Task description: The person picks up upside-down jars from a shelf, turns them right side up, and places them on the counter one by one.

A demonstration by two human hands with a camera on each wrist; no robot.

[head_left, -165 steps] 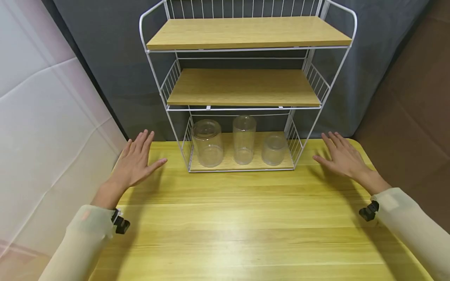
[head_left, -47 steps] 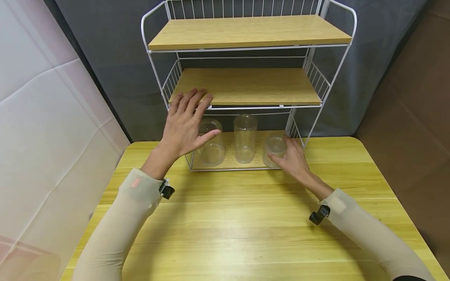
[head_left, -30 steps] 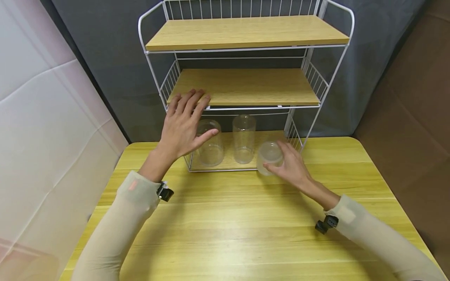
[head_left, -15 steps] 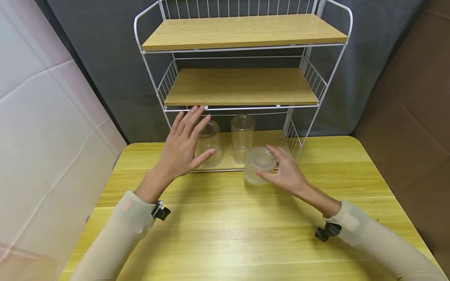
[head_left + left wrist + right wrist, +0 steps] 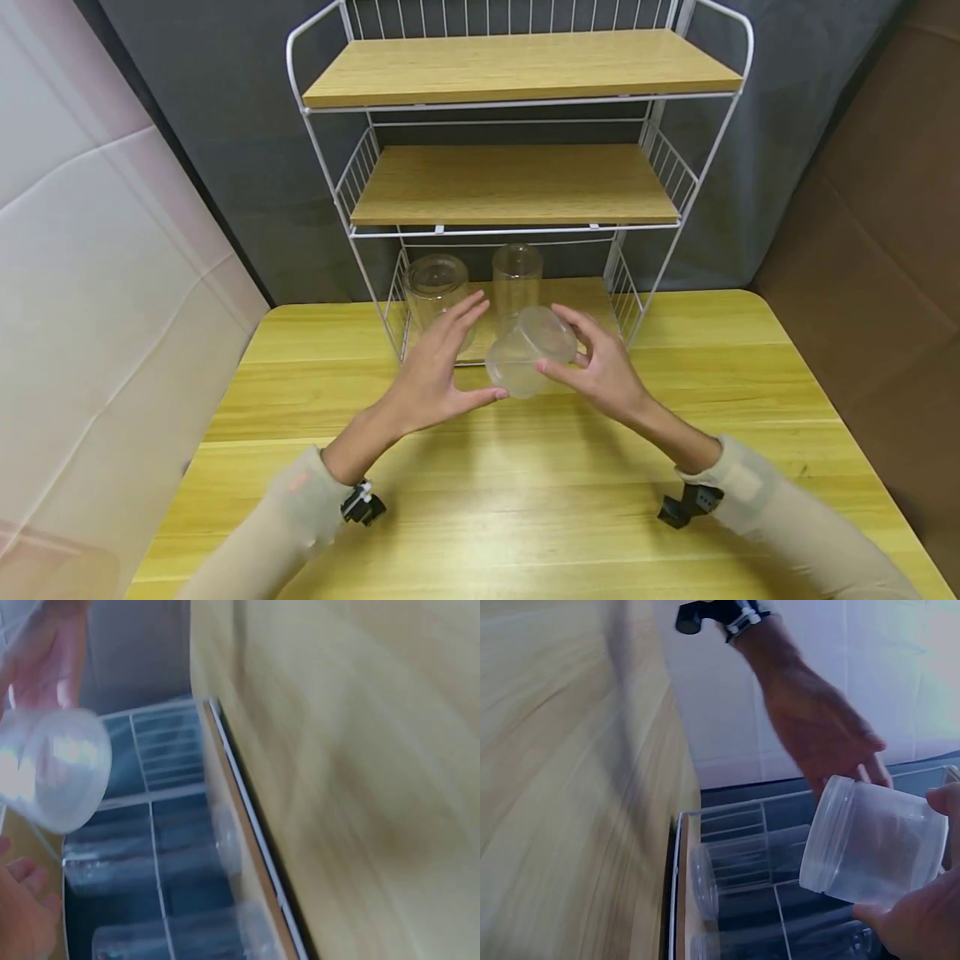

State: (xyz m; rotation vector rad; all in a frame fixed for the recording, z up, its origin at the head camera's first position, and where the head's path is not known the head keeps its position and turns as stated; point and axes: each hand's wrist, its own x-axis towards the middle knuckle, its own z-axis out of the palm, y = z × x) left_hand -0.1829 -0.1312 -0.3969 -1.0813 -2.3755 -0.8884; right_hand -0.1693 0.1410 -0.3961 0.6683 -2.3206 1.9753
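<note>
Since the right hand (image 5: 603,373) has the small jar (image 5: 531,350) clear of the rack (image 5: 517,185), I'd call this the mid-air step: probably turning it or steadying it for a two-handed hold.

Grip check: right thumb and fingers are curled round the jar near its plain end; looks like a secure hold. Left hand (image 5: 427,379) grasps nothing. Fingers extended, thumb spread, facing the jar's ridged end (image 5: 827,834). Left thumb tip lines up with the jar's lower edge; can't tell if it's touching.

Jar location: in the air above the table (image 5: 480,517), just in front of the bottom shelf (image 5: 583,292). Tilted, ridged end angled down toward the left hand. See-through, cloudy. Can't tell if the ridged part is a lid or just the rim.

Other two, the wide jar (image 5: 435,279) and the tall jar (image 5: 517,271), stand on the bottom shelf, nobody holding them.

Next move, my read: left needs to close round the ridged end, thumb one side, fingers the other, before the right loosens. Wall looks smooth, so light but sure pressure. Mind the tall jar, not much room behind.
</note>
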